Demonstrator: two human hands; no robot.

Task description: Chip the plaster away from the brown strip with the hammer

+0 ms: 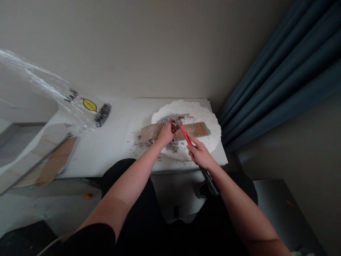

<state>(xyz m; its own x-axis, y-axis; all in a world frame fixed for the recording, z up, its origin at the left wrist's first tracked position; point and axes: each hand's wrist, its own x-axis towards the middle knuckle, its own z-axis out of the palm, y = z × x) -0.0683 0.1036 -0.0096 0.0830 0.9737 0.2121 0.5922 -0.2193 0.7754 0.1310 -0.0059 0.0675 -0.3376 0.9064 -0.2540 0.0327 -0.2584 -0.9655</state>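
My right hand (201,153) is wrapped around a hammer (185,135) with a red neck and a dark handle that runs back past my wrist. Its grey head is over a brown plank-like strip (195,131), close to the fingers of my left hand (167,133). Those fingers are bent and closed above the strip; what they hold, if anything, is too small and shadowed to name. Grey crumbled debris (174,146) lies around the strip on a white sheet with a ragged edge (210,115).
A white table (119,142) stands against the wall. On its left lie more brown strips (58,160) and a dark thin rod (39,163). A clear plastic bag (77,103) with a yellow lemon print stands behind them. Blue curtains (266,78) hang at right.
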